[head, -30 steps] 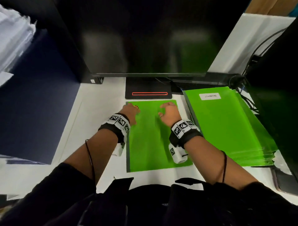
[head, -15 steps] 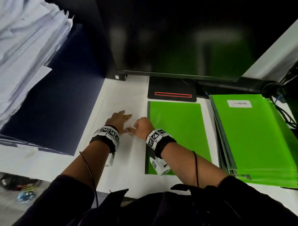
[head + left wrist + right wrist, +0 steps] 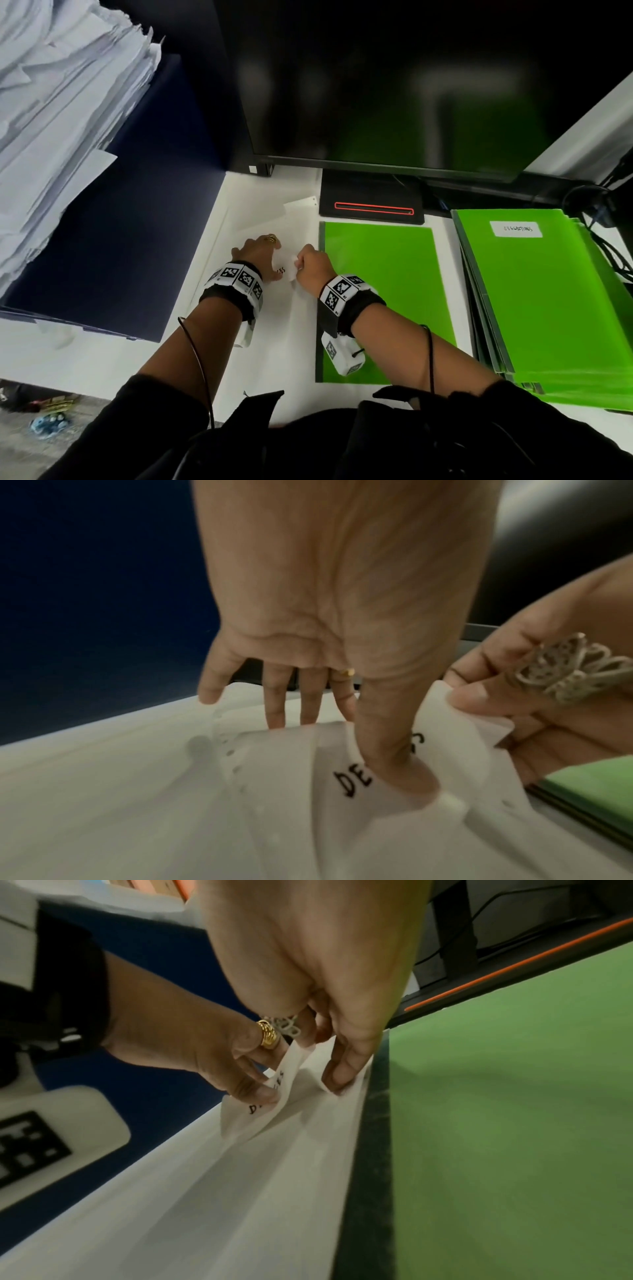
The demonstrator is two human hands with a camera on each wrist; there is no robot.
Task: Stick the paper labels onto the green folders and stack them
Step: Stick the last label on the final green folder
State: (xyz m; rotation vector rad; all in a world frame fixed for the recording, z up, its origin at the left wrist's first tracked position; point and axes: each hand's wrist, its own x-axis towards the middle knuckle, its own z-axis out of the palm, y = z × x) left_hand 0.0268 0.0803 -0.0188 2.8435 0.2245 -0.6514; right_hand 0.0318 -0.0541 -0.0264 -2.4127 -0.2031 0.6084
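A white paper label (image 3: 287,270) with black handwriting lies on a white backing sheet (image 3: 274,308), left of a single green folder (image 3: 387,291) lying flat on the desk. My left hand (image 3: 262,253) rests on the sheet with its fingers straight, and its thumb (image 3: 400,767) presses on the middle of the label (image 3: 455,739). My right hand (image 3: 310,265) pinches the label's right end, which is lifted and curled up off the sheet. A stack of green folders (image 3: 548,325) on the right has a label (image 3: 516,229) stuck on the top one.
A dark monitor (image 3: 394,85) and its stand base (image 3: 371,205) stand behind the folder. On the left a dark blue board (image 3: 120,222) lies under a heap of white papers (image 3: 61,102). Cables (image 3: 609,246) run at the far right. Another loose paper slip (image 3: 300,205) lies by the stand.
Both hands have left the green folder and moved left onto the white sheet. The right hand has taken the label's end and raised it.
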